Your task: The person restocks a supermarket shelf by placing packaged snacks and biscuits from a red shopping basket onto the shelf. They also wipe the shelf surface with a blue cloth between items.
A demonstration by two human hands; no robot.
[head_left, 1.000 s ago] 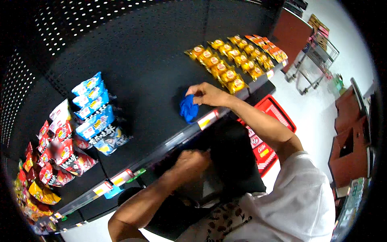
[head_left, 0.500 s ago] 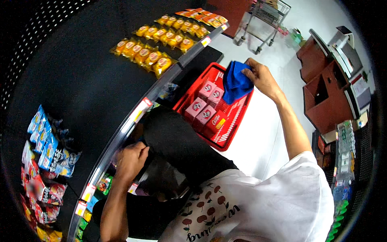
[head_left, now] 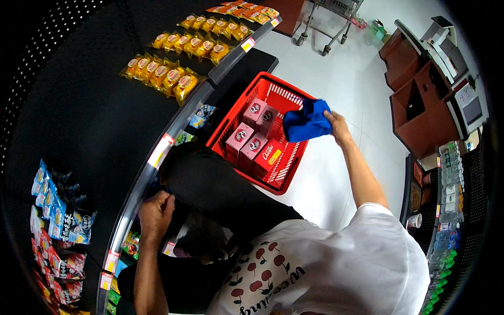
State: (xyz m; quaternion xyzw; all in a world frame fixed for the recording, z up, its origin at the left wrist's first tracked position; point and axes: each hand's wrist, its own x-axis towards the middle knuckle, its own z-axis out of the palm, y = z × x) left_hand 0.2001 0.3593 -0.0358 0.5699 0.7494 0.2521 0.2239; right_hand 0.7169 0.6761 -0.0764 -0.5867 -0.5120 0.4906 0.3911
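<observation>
My right hand [head_left: 338,127] grips a bunched blue cloth [head_left: 308,122] by its right end. The cloth hangs over the right side of a red shopping basket [head_left: 231,113], which stands on the floor. Inside the basket are several pink boxes [head_left: 241,137] and a red box [head_left: 270,155]. My left hand [head_left: 155,214] is closed beside the shelf's front edge, next to my dark-clothed knee [head_left: 205,173]. What its fingers hold, if anything, is hidden.
On the black shelf [head_left: 94,115] lie rows of yellow wrapped cakes [head_left: 163,76], orange packets [head_left: 244,11] and blue snack bags [head_left: 50,197]. Price tags line its edge. A wheeled cart [head_left: 331,23] stands beyond the basket, brown counters [head_left: 420,100] and bottles [head_left: 449,194] to the right.
My right hand has moved down with the cloth, which is now more bunched. My left hand has shifted slightly left and down along the shelf edge. The whole view has shifted a little.
</observation>
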